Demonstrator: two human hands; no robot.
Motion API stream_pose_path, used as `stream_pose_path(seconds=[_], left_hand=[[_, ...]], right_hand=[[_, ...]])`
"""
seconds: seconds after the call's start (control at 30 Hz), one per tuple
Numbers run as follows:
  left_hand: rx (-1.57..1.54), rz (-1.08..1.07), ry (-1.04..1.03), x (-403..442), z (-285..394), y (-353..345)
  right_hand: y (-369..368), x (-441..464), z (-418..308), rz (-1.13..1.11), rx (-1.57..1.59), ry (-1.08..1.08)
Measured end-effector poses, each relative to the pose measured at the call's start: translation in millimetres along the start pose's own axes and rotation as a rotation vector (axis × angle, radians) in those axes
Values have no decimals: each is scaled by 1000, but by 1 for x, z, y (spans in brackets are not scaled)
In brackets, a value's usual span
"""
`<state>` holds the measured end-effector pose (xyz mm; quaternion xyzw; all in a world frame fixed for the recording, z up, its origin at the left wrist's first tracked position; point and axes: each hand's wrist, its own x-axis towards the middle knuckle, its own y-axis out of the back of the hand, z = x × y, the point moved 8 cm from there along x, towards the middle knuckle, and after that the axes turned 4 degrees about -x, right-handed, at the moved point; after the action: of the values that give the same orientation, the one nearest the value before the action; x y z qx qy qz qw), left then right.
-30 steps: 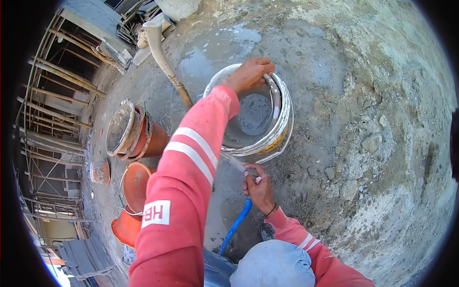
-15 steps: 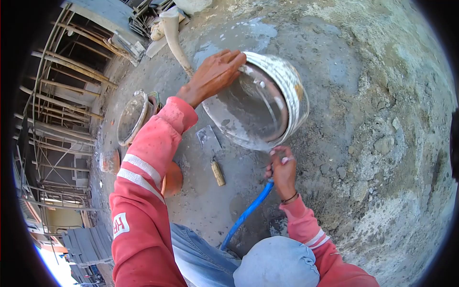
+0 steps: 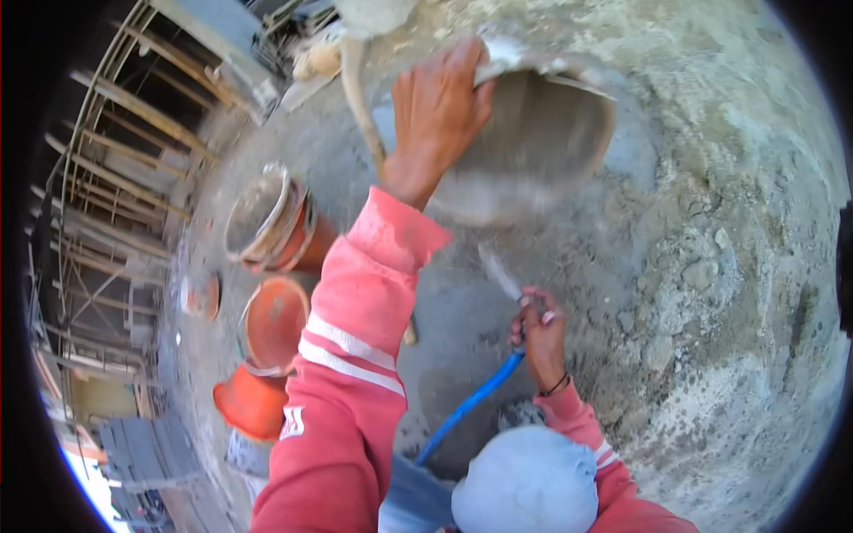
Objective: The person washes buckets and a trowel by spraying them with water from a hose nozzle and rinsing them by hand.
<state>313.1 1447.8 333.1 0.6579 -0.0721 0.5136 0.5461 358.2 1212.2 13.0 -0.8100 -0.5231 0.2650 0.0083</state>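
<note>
My left hand [image 3: 440,115] grips the rim of a wide, cement-smeared bucket [image 3: 542,124], its fingers closed over the near-left edge. The bucket is tilted with its grey inside facing me, and motion blurs it. Below it, my right hand [image 3: 539,330] is wrapped around the end of a blue hose [image 3: 471,402]. A jet of water [image 3: 499,271] leaves the hose toward the bucket. Beside my left sleeve shows the tip of a trowel handle [image 3: 410,332]; the rest of that trowel is hidden.
Stacked buckets [image 3: 283,222] stand at the left, with an orange bucket [image 3: 275,324] and another orange container [image 3: 253,404] closer to me. A pale curved pole [image 3: 360,107] lies behind my left hand. Rough rubble ground [image 3: 702,275] spreads at the right. Wooden scaffolding [image 3: 133,151] stands far left.
My left hand has lifted and moved the bucket up and to the right. My right hand has dropped slightly, and the water jet now shows. More orange buckets have come into view.
</note>
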Motion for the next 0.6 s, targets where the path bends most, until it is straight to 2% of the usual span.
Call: stream_pose_path(seconds=[0.07, 0.13, 0.2, 0.23, 0.27, 0.33, 0.37, 0.4, 0.47, 0.6], left_hand=[[124, 88, 29, 6, -7, 23], [114, 113, 30, 35, -7, 46], [95, 232, 265, 53, -21, 79], [107, 312, 172, 60, -13, 96], [117, 309, 186, 57, -15, 108], [231, 276, 90, 50, -5, 126], [235, 217, 167, 38, -7, 133], [245, 211, 178, 22, -2, 145], [202, 36, 169, -13, 5, 160], [207, -240, 510, -121, -51, 181]], right_hand=[[-10, -8, 0, -46, -8, -49], [-18, 3, -13, -65, 26, -21], [-27, -1, -9, -117, 10, -24], [-28, -4, -8, -128, 1, -32], [-32, -5, -12, -165, 11, -17], [-34, -12, -15, -206, 16, -13], [-33, -15, -21, -192, 6, 24], [-32, -18, -24, -179, -2, 57], [-24, -21, -19, -156, -3, 57], [2, -32, -23, -137, 8, 110]])
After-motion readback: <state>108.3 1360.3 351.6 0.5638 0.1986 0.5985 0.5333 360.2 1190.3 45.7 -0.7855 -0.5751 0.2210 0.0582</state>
